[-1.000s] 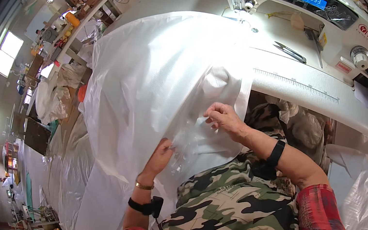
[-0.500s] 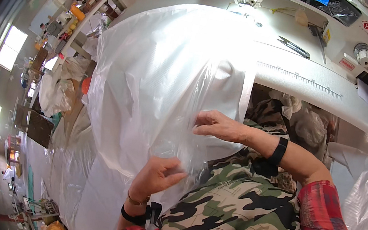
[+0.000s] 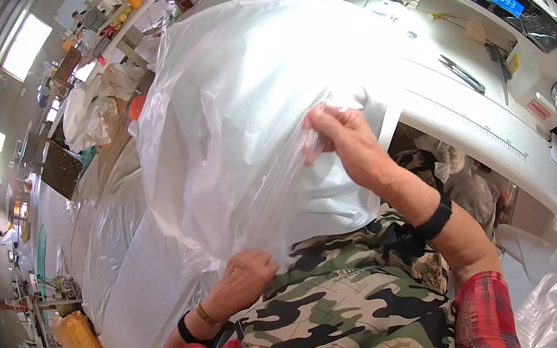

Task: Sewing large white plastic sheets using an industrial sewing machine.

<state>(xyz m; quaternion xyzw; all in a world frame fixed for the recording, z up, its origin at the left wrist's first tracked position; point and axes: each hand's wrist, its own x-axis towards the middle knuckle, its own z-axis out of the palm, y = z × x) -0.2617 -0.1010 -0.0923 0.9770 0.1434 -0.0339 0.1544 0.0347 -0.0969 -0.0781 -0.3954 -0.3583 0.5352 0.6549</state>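
A large sheet of white woven material with a clear plastic film layer point(image 3: 229, 113) spreads over the table and hangs down toward my lap. My right hand point(image 3: 344, 137) pinches a gathered fold of the clear film near the middle of the sheet. Lower down, at the sheet's near edge, my left hand point(image 3: 250, 273) is closed on the same film, its fingertips partly hidden. Between both hands the film is drawn into long creases. Just beyond the sheet's far side stands a white sewing machine point(image 3: 537, 59), its needle area brightly lit.
A pair of thread snips point(image 3: 462, 75) lies on the machine bed, beyond a ruler strip point(image 3: 466, 121). More white sheeting hangs at the right point(image 3: 540, 295). Bundled plastic point(image 3: 91, 118) and a cluttered bench point(image 3: 134, 22) stand at the left.
My right hand has moved up and away from me and now grips the film. My left hand has closed and shifted slightly lower. The film between them is pulled tighter.
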